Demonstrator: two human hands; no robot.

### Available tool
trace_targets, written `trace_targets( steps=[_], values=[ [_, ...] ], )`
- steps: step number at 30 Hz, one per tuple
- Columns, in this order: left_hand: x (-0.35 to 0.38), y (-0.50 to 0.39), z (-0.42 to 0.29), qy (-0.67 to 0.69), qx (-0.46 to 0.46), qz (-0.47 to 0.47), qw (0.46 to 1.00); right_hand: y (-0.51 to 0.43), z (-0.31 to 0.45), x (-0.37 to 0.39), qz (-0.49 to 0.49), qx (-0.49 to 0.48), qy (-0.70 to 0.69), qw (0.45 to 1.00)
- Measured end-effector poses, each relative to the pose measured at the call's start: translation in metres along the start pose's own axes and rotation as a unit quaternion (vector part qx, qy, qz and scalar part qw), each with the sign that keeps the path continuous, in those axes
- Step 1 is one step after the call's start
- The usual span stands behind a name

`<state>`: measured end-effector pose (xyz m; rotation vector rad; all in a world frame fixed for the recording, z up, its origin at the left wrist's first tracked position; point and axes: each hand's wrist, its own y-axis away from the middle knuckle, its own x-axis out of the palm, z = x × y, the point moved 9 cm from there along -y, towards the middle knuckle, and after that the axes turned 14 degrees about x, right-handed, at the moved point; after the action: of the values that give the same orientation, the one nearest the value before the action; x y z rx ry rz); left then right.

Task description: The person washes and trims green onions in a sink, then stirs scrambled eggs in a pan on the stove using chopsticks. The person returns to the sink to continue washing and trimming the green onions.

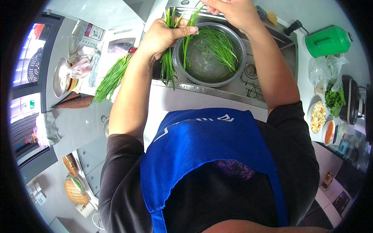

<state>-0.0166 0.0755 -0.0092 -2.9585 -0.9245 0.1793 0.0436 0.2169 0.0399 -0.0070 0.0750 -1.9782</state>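
My left hand (pixel 167 35) grips a bunch of long green chives (pixel 167 62) over the near left side of the sink. A few separate stalks (pixel 186 49) stick out by its thumb and hang over the rim of a metal basin (pixel 243 64). My right hand (pixel 223 7), cut off by the top edge of the view, pinches the upper ends of those stalks. In the basin, loose chives (pixel 220 48) lie in water. Another bundle of chives (pixel 113 77) rests on the counter left of my left forearm.
The basin stands in a stainless steel sink (pixel 256 91) beside a drain (pixel 251 70). A red-handled cleaver (pixel 121 45) lies at left. On the right are a green jug (pixel 327 42), plastic bags (pixel 322 70), leafy greens (pixel 335 100) and two food bowls (pixel 317 116). A scouring pad (pixel 261 13) sits behind the sink.
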Motion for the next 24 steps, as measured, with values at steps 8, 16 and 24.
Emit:
trace_targets(
  steps=[8,16,24],
  values=[
    [-0.006,0.004,0.017,0.011,-0.021,-0.014,1.000,-0.010,-0.033,-0.069,-0.172,-0.007,-0.090,0.981],
    [-0.029,0.007,0.022,0.123,-0.034,-0.077,0.989,0.062,-0.178,0.024,0.046,0.124,0.497,0.857],
    [-0.018,0.006,0.035,0.141,-0.044,-0.103,0.984,0.039,-0.100,0.067,0.124,0.074,-0.115,0.983]
  ],
)
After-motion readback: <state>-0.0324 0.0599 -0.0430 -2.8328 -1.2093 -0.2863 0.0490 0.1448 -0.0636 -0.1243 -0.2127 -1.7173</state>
